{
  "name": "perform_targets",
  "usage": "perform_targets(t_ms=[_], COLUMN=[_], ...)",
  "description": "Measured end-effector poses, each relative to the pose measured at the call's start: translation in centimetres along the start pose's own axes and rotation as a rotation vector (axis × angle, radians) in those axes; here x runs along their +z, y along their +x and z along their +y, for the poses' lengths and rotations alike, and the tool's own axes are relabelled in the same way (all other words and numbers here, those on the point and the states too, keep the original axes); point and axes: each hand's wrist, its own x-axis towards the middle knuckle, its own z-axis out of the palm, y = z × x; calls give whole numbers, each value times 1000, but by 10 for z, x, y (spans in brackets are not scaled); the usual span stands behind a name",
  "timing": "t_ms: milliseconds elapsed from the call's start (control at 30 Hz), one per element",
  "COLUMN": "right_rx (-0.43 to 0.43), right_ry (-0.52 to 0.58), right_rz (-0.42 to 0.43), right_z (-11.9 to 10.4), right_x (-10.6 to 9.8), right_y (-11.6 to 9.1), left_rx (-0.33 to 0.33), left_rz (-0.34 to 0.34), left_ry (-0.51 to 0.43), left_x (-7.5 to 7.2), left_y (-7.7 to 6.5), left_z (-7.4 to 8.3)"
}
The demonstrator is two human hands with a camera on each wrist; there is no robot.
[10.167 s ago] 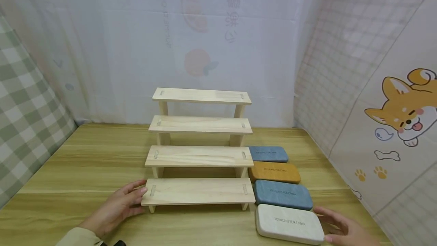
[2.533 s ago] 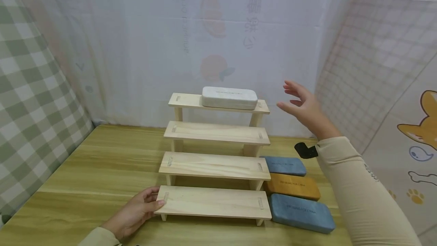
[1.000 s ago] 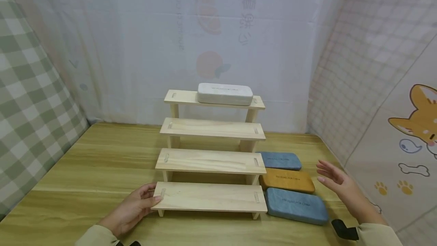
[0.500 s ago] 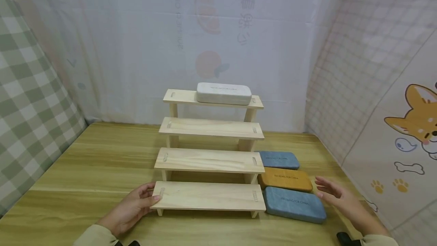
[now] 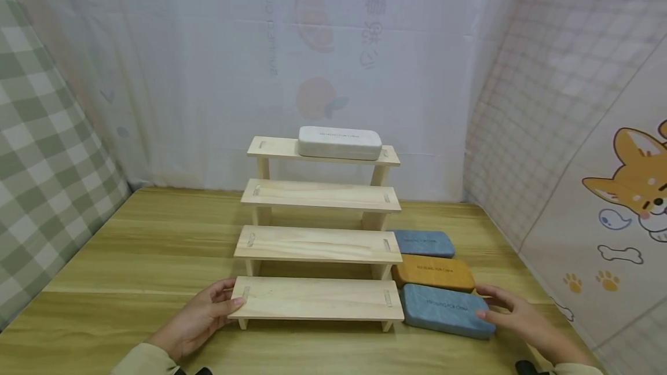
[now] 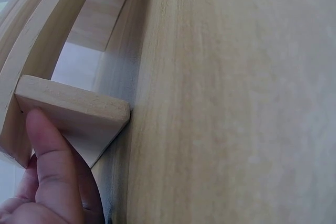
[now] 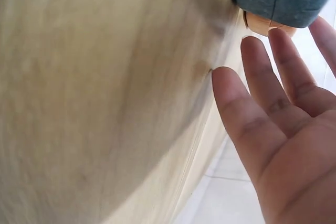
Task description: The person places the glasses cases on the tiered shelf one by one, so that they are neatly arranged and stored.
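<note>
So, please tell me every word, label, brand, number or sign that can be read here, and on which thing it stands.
"FOR CHINA": orange case; the word before it is blurred.
White case, front blue case, back blue case: lettering too blurred to read.
Back curtain: two faint columns of lettering, unreadable.

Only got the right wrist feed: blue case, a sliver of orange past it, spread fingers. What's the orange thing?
Observer: An orange case; the head view shows it lying between the near blue case and the far blue case.
Operator: Where's the left hand?
Observer: Holding the left end of the lowest shelf of a wooden stand.
Operator: Anything up on that stand?
Observer: A white case, resting on the top shelf, nearer its right end.
</note>
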Motion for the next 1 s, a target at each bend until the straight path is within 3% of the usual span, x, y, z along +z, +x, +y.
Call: perform_targets(t_ms=[333,533,1000], right_rx=[-31,-72,-122], right_ry=[-86,-79,-177], right_rz=[-8,-22,25], right_z=[3,7,8], right_x=[4,6,12], right_y=[4,5,7], left_rx=[8,9,19], left_rz=[7,11,21], left_ry=[4,-1,-2], left_x=[0,0,1], left_y=[0,0,2], left_z=[-1,-1,-2])
